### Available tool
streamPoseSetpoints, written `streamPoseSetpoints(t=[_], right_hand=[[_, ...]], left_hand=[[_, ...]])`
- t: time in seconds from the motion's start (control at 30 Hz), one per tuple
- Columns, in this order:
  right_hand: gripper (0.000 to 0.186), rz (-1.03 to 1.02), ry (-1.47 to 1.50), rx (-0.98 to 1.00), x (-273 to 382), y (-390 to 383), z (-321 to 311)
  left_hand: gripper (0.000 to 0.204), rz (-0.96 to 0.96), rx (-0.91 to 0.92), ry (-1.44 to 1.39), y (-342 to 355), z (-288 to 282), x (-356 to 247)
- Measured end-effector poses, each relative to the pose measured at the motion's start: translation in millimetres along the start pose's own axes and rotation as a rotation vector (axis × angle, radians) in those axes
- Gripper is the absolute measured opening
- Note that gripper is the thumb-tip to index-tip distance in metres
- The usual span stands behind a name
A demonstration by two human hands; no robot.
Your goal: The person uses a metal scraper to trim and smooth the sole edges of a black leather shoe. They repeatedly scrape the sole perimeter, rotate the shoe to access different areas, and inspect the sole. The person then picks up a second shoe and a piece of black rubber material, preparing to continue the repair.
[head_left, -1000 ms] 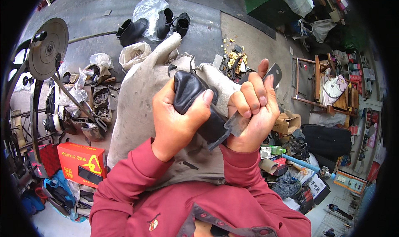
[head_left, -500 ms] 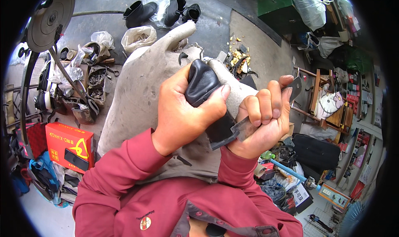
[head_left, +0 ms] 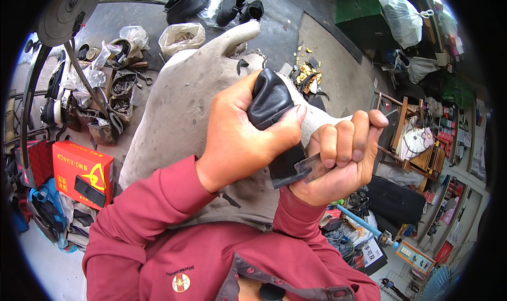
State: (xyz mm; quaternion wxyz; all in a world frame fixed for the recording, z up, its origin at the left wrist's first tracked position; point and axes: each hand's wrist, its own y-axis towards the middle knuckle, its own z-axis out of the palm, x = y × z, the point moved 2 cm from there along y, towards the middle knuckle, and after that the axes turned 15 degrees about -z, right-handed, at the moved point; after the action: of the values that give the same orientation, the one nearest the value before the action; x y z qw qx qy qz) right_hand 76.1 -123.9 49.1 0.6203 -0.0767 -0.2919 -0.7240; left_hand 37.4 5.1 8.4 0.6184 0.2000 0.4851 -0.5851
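Note:
A black leather shoe (head_left: 270,98) is gripped by my left hand (head_left: 232,135), the thumb pressed along its side. Its lower end points toward my body and finishes in a dark flat edge. My right hand (head_left: 343,161) is wrapped round a flat metal blade, a shoemaker's knife (head_left: 318,169) by its look. The blade's end reaches the shoe's lower end, at or very close to the edge; exact contact is hard to make out. Beneath both hands a pale, stained cloth (head_left: 169,106) covers my lap, with small dark scraps (head_left: 231,200) on it.
Black boots (head_left: 186,6) stand at the far side beside an open white bag (head_left: 181,38). Trimmings (head_left: 308,74) litter the floor ahead. To the left are a machine with a round wheel (head_left: 71,5) and a red box (head_left: 79,166) bearing a phone (head_left: 90,191). Wooden chairs (head_left: 401,121) stand right.
Both hands, with the shoe and knife, appear slightly further right, while the whole view has shifted a little. Both grips stay the same, with the blade still at the shoe's lower end.

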Motion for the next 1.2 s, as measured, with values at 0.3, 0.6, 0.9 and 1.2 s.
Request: streamPoseSetpoints(t=[0.3, 0.6, 0.9, 1.2], right_hand=[[0.021, -0.058, -0.120, 0.152, 2.8, -5.0, 6.1], [0.018, -0.142, -0.237, 0.203, 0.9, -13.2, 12.4], [0.017, -0.223, -0.425, 0.226, -1.8, -17.0, 17.0], [0.016, -0.226, -0.460, 0.357, -1.4, -22.4, 20.8]], left_hand=[[0.019, 0.006, 0.016, 0.024, 2.2, -0.6, 1.4], [0.020, 0.006, 0.045, 0.069, 2.1, -3.4, -1.1], [0.020, 0.008, 0.060, 0.044, 2.5, -2.0, 0.5], [0.021, 0.012, 0.032, 0.067, 4.8, -1.4, -0.9]])
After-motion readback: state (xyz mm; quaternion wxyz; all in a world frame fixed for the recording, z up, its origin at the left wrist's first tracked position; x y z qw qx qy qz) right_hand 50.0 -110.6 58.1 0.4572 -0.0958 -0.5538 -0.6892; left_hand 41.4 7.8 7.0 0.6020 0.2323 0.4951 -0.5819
